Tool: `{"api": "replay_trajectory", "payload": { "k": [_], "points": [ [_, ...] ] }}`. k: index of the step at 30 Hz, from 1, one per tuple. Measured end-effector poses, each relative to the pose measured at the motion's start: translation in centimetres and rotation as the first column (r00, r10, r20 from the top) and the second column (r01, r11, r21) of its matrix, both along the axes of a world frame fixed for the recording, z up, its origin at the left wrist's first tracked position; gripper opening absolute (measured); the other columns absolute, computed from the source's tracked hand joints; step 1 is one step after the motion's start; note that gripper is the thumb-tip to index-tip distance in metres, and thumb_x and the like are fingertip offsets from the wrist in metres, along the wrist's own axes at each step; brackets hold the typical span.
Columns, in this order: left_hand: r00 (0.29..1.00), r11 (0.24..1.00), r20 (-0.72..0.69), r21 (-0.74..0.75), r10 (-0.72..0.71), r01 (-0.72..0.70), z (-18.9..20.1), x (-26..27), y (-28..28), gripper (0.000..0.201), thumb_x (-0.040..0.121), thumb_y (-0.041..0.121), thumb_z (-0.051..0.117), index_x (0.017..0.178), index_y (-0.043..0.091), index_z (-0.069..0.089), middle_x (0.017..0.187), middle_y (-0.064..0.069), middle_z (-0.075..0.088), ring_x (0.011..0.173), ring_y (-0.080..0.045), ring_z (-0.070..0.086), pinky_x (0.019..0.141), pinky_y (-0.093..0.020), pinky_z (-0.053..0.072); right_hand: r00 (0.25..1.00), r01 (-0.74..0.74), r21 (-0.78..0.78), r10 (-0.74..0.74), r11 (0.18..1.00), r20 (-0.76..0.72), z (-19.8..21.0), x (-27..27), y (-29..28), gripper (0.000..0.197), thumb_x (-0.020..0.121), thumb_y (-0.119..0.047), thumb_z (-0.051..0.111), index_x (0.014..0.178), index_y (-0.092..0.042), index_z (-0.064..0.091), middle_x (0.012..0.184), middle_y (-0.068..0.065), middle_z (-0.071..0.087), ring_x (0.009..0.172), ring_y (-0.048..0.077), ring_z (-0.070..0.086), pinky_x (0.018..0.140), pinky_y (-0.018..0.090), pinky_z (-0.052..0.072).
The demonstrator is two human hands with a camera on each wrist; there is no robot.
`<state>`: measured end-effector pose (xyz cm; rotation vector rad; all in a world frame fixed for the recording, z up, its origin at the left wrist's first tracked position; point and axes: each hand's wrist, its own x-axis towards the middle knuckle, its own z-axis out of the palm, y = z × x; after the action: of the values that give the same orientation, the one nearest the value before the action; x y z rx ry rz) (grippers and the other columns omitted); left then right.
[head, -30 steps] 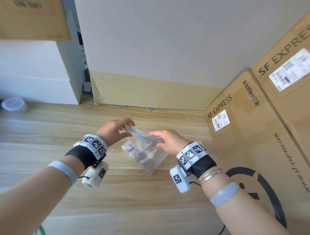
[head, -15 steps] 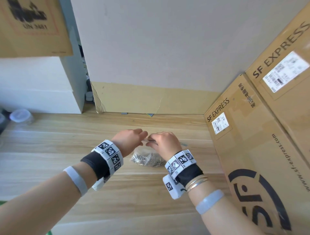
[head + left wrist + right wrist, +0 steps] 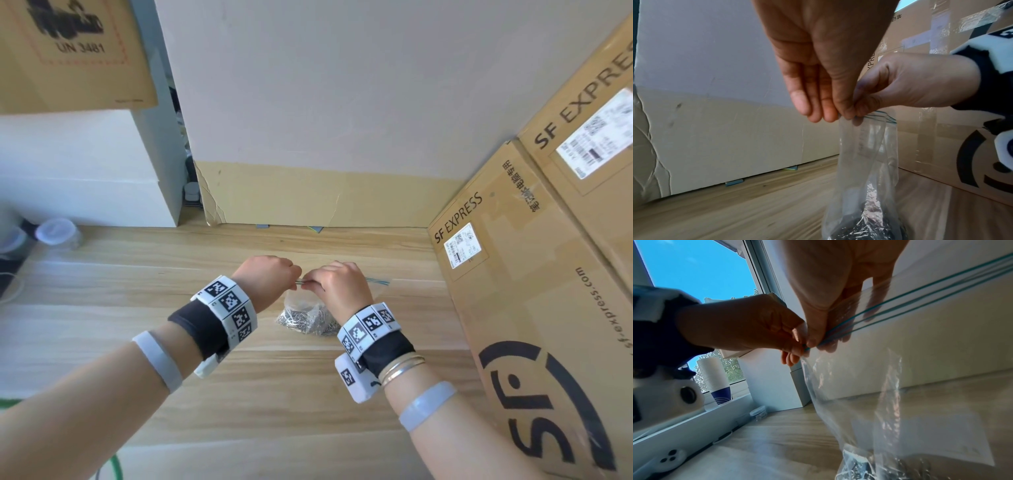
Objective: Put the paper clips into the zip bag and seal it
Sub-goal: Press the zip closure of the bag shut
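Note:
A clear zip bag (image 3: 301, 301) (image 3: 865, 155) (image 3: 890, 402) stands upright on the wooden table (image 3: 171, 274), its blue zip strip (image 3: 376, 281) (image 3: 920, 293) at the top. A heap of silver paper clips (image 3: 305, 320) (image 3: 863, 227) (image 3: 855, 467) lies in its bottom. My left hand (image 3: 274, 281) (image 3: 840, 112) pinches the left end of the strip. Right beside it, my right hand (image 3: 337, 284) (image 3: 816, 340) pinches the strip between thumb and fingers. The two hands touch at the bag's top left corner.
SF Express cardboard boxes (image 3: 534, 274) stand close on the right. A cardboard panel (image 3: 308, 195) leans on the wall behind. White boxes (image 3: 85, 178) and a small clear jar (image 3: 56, 233) sit at the left; paper cups (image 3: 713, 378) stand by a window.
The bag went from lying tilted in both hands to hanging upright with the clips at the bottom. Both hands came together at the top strip's left end.

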<state>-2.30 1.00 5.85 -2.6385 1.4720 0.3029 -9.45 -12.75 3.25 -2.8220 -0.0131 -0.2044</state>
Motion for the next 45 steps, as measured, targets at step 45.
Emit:
{"api": "replay_trajectory", "payload": {
  "k": [45],
  "points": [
    [0.857,0.829,-0.488,-0.404,0.163,-0.387,-3.0,1.0,1.3,0.014,0.082,0.024,0.065,0.089,0.011,0.068,0.085,-0.004,0.065,0.073,-0.015,0.051,0.071,-0.028,0.041,0.993,0.032,0.106,-0.020,0.994,-0.114,0.9,0.3,-0.7,0.015,0.080,-0.031,0.065,0.082,-0.018,0.073,0.080,0.003,0.074,0.076,0.026,0.065,0.075,0.032,0.046]
  ]
}}
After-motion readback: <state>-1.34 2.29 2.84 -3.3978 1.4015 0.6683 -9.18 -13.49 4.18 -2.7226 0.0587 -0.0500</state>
